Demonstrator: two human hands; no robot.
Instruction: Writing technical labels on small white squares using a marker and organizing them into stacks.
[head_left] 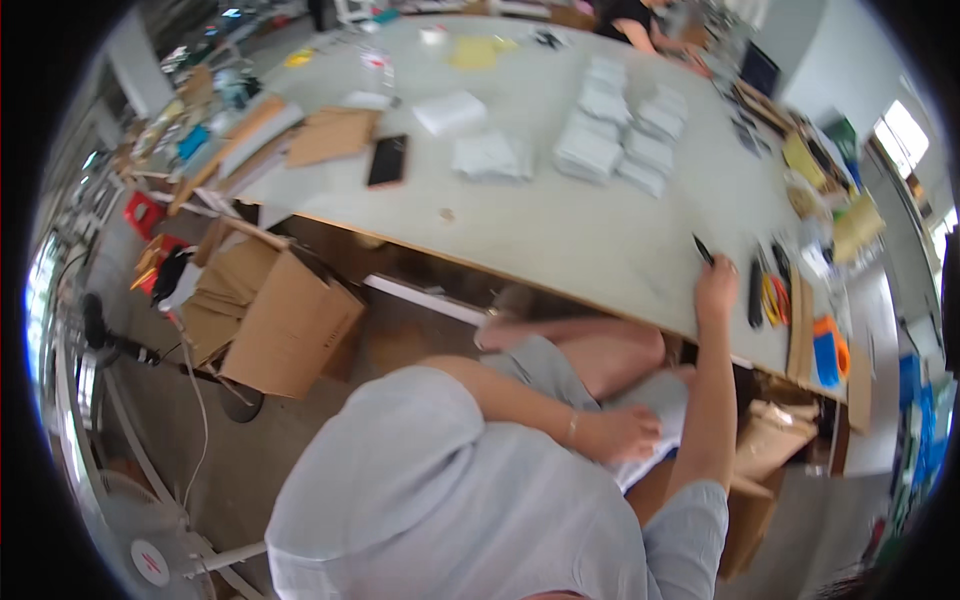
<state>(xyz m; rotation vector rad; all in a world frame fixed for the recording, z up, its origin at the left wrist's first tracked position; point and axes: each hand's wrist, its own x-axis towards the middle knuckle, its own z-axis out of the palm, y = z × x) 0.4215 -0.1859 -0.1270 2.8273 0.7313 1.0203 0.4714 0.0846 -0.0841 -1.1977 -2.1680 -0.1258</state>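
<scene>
Slippage could be following if the right hand, grasping a black pen-like tool at three o'clock over the tabletop, is loosening its grip; I cannot tell what the left hand is holding.

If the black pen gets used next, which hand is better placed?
Probably the right hand: it already holds the black pen over the table, while the left hand is off the table.
</scene>
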